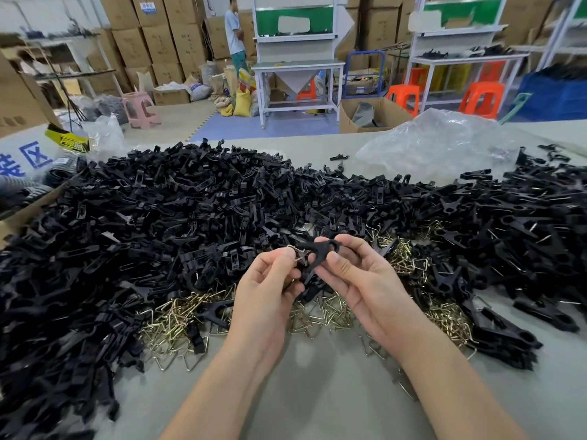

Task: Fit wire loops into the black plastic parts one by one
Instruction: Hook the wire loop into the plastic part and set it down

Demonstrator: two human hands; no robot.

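My right hand (pixel 352 274) pinches a black plastic part (pixel 320 250), a forked piece with a round eye at its far end, held above the table. My left hand (pixel 270 281) pinches a brass-coloured wire loop (pixel 297 254) against the part's left side. Both hands meet over a heap of loose wire loops (pixel 178 322). A huge pile of black plastic parts (pixel 158 217) spreads across the table behind and to the left. More black parts with wire in them lie at the right (pixel 508 236).
The grey table (pixel 317 392) is bare near the front edge. A crumpled clear plastic bag (pixel 438 144) lies at the back right. A cardboard box (pixel 19 214) stands at the left. A person (pixel 235 33) stands far behind among stacked cartons, workbenches and stools.
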